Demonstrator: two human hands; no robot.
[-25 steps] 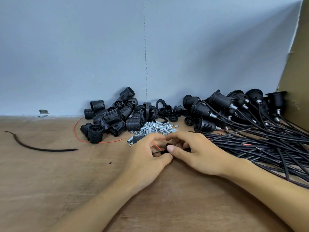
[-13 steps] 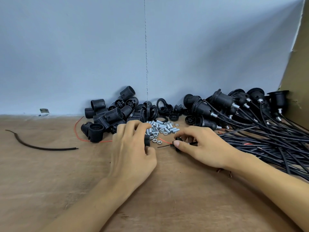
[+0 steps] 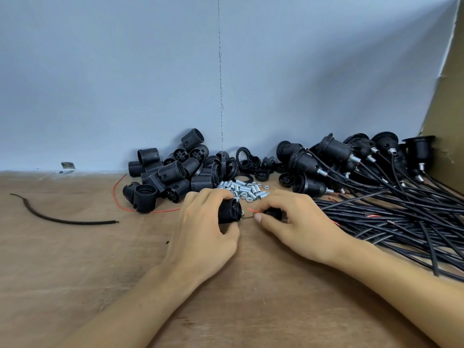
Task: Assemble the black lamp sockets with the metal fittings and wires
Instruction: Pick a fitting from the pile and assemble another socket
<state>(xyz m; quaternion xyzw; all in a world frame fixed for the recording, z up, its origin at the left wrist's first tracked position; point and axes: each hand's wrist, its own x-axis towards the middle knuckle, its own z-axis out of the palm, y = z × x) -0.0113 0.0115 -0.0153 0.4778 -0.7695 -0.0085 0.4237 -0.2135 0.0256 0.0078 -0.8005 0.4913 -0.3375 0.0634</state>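
now the left hand (image 3: 200,237) grips a black socket (image 3: 229,211) (ribbed), and the right hand (image 3: 298,227) pinches a small black cap (image 3: 273,212) with thin wires (image 3: 252,210).

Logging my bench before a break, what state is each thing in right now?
Left hand: grips a socket on its side.
Right hand: pinches a black cap.
Loose sockets: heaped, unwired.
Metal fittings: loose pile.
Wired sockets: assembled, piled right.
Cut cable: lying apart, left.
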